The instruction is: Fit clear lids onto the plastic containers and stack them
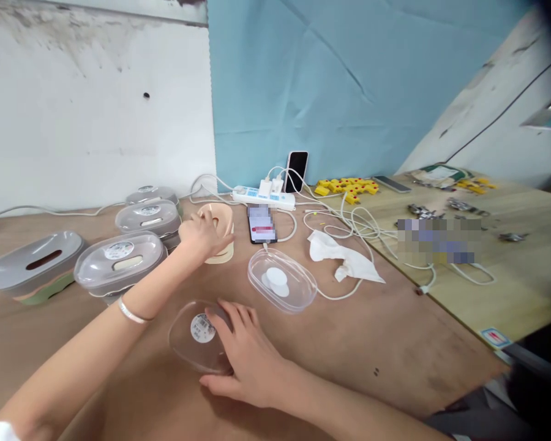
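We record the scene from the left edge of the frame across to the right. At far left a grey box [34, 263] with a slotted top sits on the brown worktop [395, 343]. Just right of it stand three lidded containers [119, 260] in a row running toward the wall, each with a clear domed lid and a round label.

The left hand [202, 236], a bracelet [131, 312] on its wrist, reaches to centre frame and its grip is closed on a beige tray [223, 229], which stands tilted up on edge upon the worktop. Below it, at lower centre, the right hand [245, 355] lies flat with fingers spread, not clasped, resting on the right side of a clear lid [197, 337] that bears a round barcode sticker. That lid lies on the worktop nearest the viewer.

Right of centre a second clear lid [282, 288] lies on the worktop, apart from both hands. Behind it a phone [261, 225] lies flat with a cable plugged in, and a white power strip [264, 197] sits by the blue backdrop, with another phone [296, 171] propped upright beside it. A crumpled white tissue [344, 257] lies right of the second lid. Loose white cables [362, 223] run further right. Yellow blocks [346, 187] are heaped at upper right of centre, on a paler table [523, 269].
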Tool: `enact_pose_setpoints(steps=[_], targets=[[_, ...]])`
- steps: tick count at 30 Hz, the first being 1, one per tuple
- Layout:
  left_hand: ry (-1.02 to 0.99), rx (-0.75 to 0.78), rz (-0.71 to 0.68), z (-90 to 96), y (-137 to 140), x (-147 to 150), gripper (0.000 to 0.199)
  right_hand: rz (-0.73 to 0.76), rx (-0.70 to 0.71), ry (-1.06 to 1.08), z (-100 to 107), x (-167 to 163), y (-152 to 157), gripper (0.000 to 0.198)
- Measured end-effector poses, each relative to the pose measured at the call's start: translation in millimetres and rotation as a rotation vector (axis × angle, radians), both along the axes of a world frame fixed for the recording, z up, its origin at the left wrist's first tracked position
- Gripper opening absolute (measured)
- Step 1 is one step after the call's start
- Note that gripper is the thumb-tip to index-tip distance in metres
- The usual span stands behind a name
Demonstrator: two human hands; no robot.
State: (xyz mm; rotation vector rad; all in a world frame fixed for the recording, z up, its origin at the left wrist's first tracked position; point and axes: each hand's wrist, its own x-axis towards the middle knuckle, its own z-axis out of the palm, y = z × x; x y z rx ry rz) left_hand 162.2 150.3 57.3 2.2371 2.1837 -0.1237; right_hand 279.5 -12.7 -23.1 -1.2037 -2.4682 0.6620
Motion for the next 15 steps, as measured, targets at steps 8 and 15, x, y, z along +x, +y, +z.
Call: enact_pose_setpoints(steps=[8,15], targets=[[-0.048,-0.045,0.063,0.1,21,9,0.092,0.003,0.041,-0.008,-2,1,1,0.083],[-0.133,-0.044,0.03,-16.4,32,4,0.093,0.013,0.048,-0.028,-3,2,0,0.087]])
